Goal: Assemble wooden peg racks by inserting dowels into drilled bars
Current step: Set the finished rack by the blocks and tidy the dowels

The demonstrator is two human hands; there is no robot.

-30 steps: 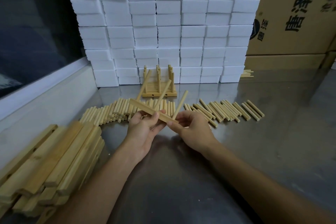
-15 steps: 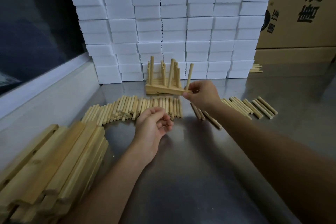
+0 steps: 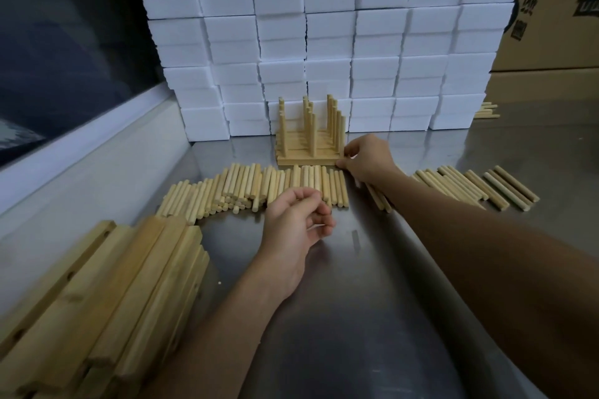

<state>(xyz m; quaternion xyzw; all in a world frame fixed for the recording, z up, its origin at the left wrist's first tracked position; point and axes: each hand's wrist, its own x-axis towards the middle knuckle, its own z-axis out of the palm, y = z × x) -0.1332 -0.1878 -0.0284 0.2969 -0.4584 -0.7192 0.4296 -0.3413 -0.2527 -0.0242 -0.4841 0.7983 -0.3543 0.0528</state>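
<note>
My right hand (image 3: 366, 157) is out at the right end of the finished racks (image 3: 309, 139), fingertips pinching the end of the front bar where it lies on the steel table (image 3: 372, 317), its dowels standing upright in line with the rows behind. My left hand (image 3: 296, 227) hangs loosely curled and holds nothing, just near the loose dowels (image 3: 259, 186) spread in a row in front of the racks. To set this rack down well, I think I should nudge the bar flush against the one behind it and square with the stack, then let go gently so no peg tips. The drilled bars (image 3: 97, 301) sit piled at my left, close to the left hand, so that hand is well placed to take one while the right gathers dowels from the row.
</note>
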